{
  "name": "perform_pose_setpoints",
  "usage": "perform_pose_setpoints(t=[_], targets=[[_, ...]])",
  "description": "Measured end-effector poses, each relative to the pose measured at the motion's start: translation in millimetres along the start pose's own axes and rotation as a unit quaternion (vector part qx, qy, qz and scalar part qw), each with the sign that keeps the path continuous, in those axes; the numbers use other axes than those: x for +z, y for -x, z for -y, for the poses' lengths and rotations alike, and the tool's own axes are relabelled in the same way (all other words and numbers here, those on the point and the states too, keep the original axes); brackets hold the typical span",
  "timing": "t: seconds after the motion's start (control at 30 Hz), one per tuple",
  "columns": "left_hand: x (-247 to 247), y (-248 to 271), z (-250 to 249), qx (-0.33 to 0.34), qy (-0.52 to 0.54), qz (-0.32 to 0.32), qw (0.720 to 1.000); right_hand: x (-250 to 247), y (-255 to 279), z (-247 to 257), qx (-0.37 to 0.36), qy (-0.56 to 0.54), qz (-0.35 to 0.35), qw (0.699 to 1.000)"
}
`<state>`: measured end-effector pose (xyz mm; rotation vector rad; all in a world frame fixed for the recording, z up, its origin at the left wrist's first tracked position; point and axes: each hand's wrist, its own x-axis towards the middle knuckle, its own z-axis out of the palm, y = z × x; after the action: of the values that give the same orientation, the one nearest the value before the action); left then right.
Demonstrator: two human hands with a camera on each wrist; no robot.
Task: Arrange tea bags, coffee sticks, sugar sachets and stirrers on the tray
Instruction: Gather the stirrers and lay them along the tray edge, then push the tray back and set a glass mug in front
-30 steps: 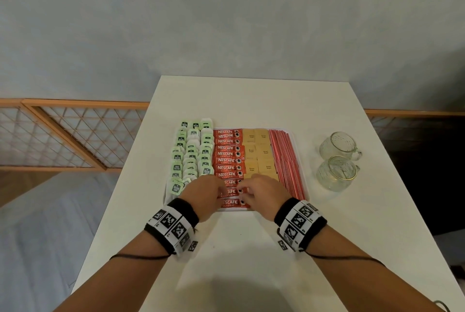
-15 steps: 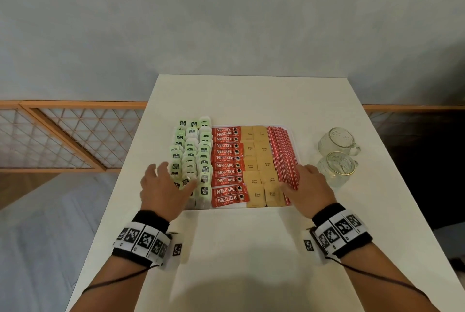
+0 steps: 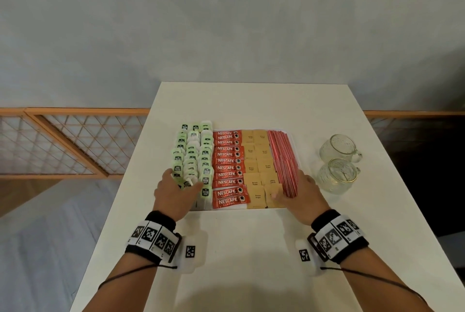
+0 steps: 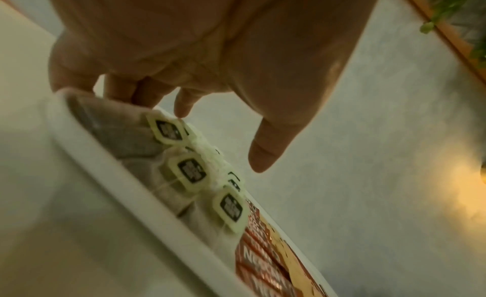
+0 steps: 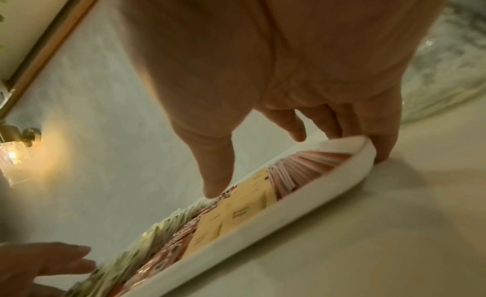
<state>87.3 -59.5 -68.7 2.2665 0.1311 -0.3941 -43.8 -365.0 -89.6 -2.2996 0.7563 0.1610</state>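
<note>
My left hand [image 3: 173,194] and my right hand [image 3: 300,197] rest with relaxed, straight fingers at the two near corners of the white rectangular tray [image 5: 276,216], grasping nothing. In the tray lie green-tagged tea bags [image 3: 193,158], red coffee sticks [image 3: 227,168], brown sugar sachets [image 3: 259,168] and red stirrers [image 3: 284,160], in columns from left to right.

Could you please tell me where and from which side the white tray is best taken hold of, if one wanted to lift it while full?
Probably at the tray's two short ends, one hand per side, fingers under the raised rim and thumbs on top. It is wide, shallow and packed with loose rows, so a level two-sided lift suits it. The left hand and right hand already sit at those near corners.
</note>
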Motion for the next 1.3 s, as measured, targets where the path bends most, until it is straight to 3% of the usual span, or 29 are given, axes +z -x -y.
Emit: perform_pose_setpoints(t=[0.13,0.5,0.77,1.13,1.3], targets=[[3.4,-10.1,-9.0,-0.003,0.027,-0.021,0.999,-0.5,-10.1,8.1,-0.013,-0.039,0.02,0.999],[-6.1,-76.0,-41.5,-0.002,0.04,-0.039,0.998,-7.0,-71.2,36.2,-0.056,-0.085,-0.011,0.995],[-2.4,-128.2,-68.2,0.002,0.018,-0.04,0.999,-8.9,-130.5,53.3,-0.025,-0.088,-0.015,0.996],[-2.6,-157.4,-77.6,0.017,0.02,0.025,0.999,-10.7,-182.3,47.3,-0.014,-0.049,0.014,0.999],[-10.5,-150.4,-70.1,0.027,0.002,0.035,0.999,-16.3,-162.7,44.9,-0.028,-0.021,-0.009,0.999]])
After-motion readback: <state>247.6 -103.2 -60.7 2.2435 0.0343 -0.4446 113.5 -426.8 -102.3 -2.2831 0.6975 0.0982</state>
